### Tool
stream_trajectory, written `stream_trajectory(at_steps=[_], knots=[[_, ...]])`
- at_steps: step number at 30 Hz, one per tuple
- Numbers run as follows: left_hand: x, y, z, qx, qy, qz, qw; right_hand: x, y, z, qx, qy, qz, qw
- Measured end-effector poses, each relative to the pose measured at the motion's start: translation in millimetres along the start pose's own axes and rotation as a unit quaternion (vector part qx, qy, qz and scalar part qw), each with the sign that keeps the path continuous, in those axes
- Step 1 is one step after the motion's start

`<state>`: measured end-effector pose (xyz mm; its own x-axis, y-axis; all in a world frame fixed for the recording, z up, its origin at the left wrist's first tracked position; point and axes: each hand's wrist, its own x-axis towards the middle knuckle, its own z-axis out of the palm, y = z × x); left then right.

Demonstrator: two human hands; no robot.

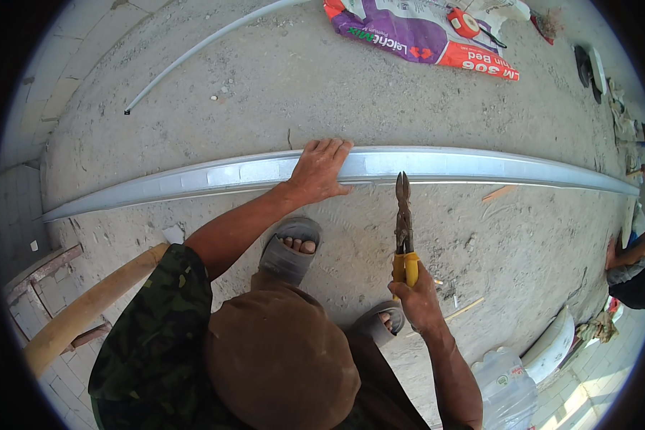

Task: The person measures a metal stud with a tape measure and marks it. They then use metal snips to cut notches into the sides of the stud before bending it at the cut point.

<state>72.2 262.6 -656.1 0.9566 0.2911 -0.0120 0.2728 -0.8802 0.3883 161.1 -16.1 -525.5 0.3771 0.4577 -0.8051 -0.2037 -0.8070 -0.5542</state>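
Purple-red sack (387, 36), tape measure (464, 23) atop it, right hand (419, 297) gripping snips (404, 222)

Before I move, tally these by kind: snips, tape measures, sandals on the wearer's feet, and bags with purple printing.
Snips: 1
Tape measure: 1
Worn sandals: 2 (left sandal, right sandal)
Purple-printed bag: 1
Total: 5
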Motion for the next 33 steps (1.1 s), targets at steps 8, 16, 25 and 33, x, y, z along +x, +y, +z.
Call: stream_trajectory(at_steps=[8,16,25,33], knots=[[0.6,-2.1,-0.6,-0.019,0.004,0.004,1.000,3.1,0.1,-3.8,-0.022,0.037,-0.035,0.998],[3.0,-3.7,-3.6,-0.030,0.005,0.012,0.999,14.6,-47.9,-2.9,-0.040,-0.027,0.025,0.999],[-3.3,-9.0,5.5,-0.021,0.059,0.032,0.998,24.9,-82.8,-5.4,-0.113,-0.048,0.036,0.992],[-3.0,-6.3,4.2,-0.029,0.048,0.024,0.998,28.9,-116.4,-2.0,-0.122,-0.052,0.072,0.989]])
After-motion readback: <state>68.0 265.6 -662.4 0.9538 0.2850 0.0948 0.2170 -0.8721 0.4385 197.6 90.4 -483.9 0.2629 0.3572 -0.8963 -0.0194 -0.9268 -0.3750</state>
